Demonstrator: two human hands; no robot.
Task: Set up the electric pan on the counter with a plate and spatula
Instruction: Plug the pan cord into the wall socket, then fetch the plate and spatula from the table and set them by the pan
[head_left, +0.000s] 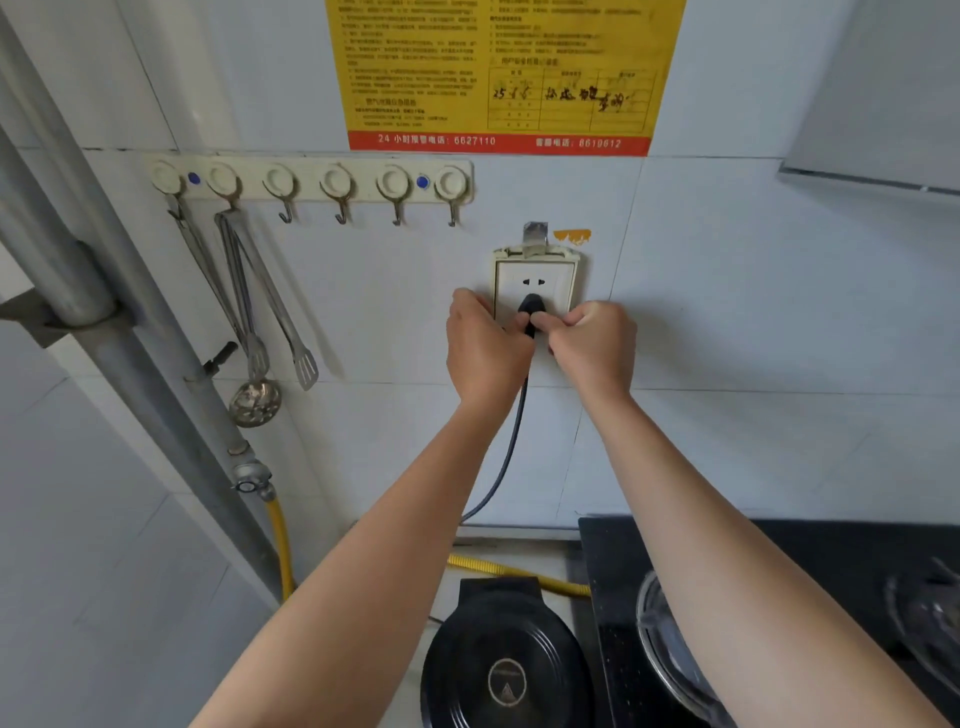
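1. Black three-pin plug (531, 306) sits in the lower outlet of the cream-coloured wall socket (536, 283); the two-slot outlet above it is free.
2. Right hand (595, 345) pinches the plug's lower end between thumb and curled fingers, clenched on it.
3. Left hand (485, 345) lies just beside the plug, fingers pressed against the socket's left edge; whether it also grasps the plug cannot be told, as the fingertips are hidden.
4. Dark grey power cord (511, 441) hangs from the plug, curving down between the forearms toward the counter.
5. Round black electric pan (501, 662), lid closed, rests on the pale counter below the socket, touching or just beside the black glass gas hob (613, 597) on its right.
6. Clear glass plate (662, 644) lies on the hob, partly covered by the right forearm.
7. Cream plastic hook rail (311, 179) on the white tiled wall carries steel tongs (270, 301) and a steel skimmer ladle (254, 401), well left of the socket.
8. Yellow notice poster (498, 73) hangs above the socket.
9. Yellow corrugated gas hose (511, 571) runs behind the pan.
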